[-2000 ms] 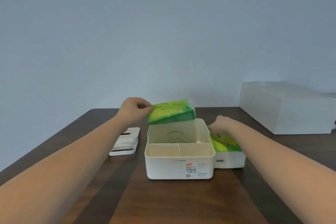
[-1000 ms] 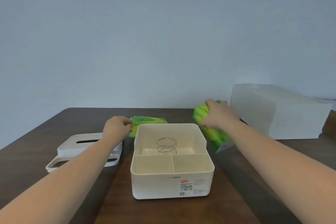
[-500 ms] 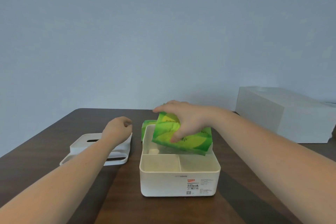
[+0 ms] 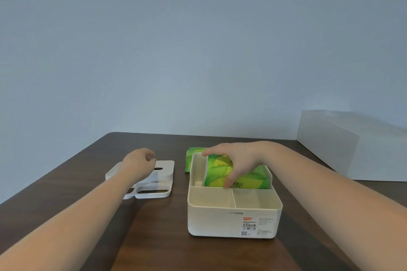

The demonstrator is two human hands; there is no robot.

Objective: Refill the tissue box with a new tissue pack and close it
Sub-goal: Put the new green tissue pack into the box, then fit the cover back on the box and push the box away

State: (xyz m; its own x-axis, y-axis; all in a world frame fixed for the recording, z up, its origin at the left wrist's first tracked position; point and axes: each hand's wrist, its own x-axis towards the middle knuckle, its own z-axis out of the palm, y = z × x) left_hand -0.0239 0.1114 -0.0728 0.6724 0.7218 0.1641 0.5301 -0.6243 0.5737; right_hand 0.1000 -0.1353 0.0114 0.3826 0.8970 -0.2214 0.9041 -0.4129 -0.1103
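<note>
The white tissue box (image 4: 233, 220) stands open on the dark wooden table, with two small front compartments bare. My right hand (image 4: 241, 160) grips a green tissue pack (image 4: 240, 179) that sits tilted in the rear compartment, its left end higher. A second green pack (image 4: 191, 159) lies on the table behind the box's left corner, partly hidden. The white lid (image 4: 154, 182) with slots lies flat to the left of the box. My left hand (image 4: 137, 161) hovers over the lid, fingers curled, holding nothing.
A large white box (image 4: 352, 147) stands at the back right of the table. The table's far edge (image 4: 198, 135) meets a plain blue-grey wall.
My right hand brought the green pack from the right of the box over it and down into the rear compartment. My left hand let go of the other pack and moved over the lid.
</note>
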